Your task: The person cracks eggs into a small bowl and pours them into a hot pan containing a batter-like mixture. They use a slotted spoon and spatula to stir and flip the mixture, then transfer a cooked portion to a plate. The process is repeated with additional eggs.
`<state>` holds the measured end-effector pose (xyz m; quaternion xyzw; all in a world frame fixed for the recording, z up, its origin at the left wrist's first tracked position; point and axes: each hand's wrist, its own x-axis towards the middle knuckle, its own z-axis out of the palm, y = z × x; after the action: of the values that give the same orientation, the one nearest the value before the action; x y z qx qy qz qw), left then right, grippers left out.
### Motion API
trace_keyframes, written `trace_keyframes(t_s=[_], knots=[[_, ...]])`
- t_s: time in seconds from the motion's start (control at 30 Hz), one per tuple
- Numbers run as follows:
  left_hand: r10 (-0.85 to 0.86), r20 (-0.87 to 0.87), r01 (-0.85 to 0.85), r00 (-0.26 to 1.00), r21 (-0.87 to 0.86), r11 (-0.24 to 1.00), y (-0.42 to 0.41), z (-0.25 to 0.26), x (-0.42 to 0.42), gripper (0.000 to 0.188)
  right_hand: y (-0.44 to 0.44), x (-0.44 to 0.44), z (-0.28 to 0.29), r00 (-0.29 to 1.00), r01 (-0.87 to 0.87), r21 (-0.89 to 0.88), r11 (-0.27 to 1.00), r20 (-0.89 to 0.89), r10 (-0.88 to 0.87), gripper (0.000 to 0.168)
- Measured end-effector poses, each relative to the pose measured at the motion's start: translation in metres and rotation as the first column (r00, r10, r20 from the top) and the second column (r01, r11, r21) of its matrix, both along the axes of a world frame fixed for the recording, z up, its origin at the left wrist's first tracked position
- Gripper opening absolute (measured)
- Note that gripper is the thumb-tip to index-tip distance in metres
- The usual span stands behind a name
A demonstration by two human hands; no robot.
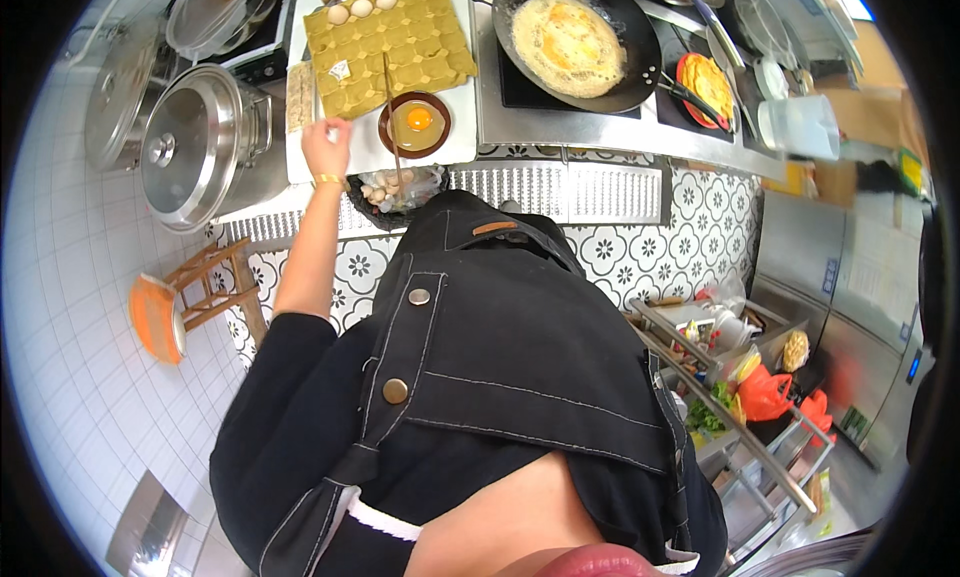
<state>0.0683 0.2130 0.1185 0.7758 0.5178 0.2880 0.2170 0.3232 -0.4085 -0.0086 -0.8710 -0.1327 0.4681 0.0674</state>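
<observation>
My left hand [327,146] is over the white counter [466,119], left of a brown bowl [384,134]. Its fingers curl together, and whether anything is between them is unclear. One raw egg with a whole yolk [419,118] lies in the bowl, and chopsticks [391,119] rest across it. Behind stands a cardboard egg tray [397,29] with three eggs [361,8] in its far left part and a bit of shell on it. To the right, a layer of egg [568,44] cooks in a black wok [637,52]. My right hand is out of view.
Below the counter edge, a lined bin [390,191] holds eggshells. A lidded steel stockpot [202,149] stands left. Right of the wok, a red-rimmed plate [681,68] bears omelettes [706,86] near a plastic jug [799,127]. A wooden stool [210,284] and a metal rack [727,404] flank me.
</observation>
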Motion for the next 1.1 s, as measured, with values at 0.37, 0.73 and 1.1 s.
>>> trace_keyframes(t_s=[0.37, 0.73, 1.1], knots=[[0.077, -0.039, -0.085, 0.996, -0.258, 0.962, -0.18, -0.057, -0.025, 0.027, 0.018, 0.137, -0.058, 0.966, -0.26, 0.111, 0.959, 0.043, 0.256, 0.034], [-0.184, -0.458, -0.284, 0.87, -0.769, 0.573, -0.238, -0.121, -0.111, 0.043, 0.156, 0.167, 0.061, 0.93, -0.367, 0.1, 0.925, 0.065, 0.362, 0.031], [-0.09, -0.431, -0.336, 0.898, -0.804, 0.491, -0.286, -0.173, -0.129, 0.038, 0.131, 0.212, 0.032, 0.901, -0.429, 0.222, 0.875, 0.038, 0.432, 0.033]])
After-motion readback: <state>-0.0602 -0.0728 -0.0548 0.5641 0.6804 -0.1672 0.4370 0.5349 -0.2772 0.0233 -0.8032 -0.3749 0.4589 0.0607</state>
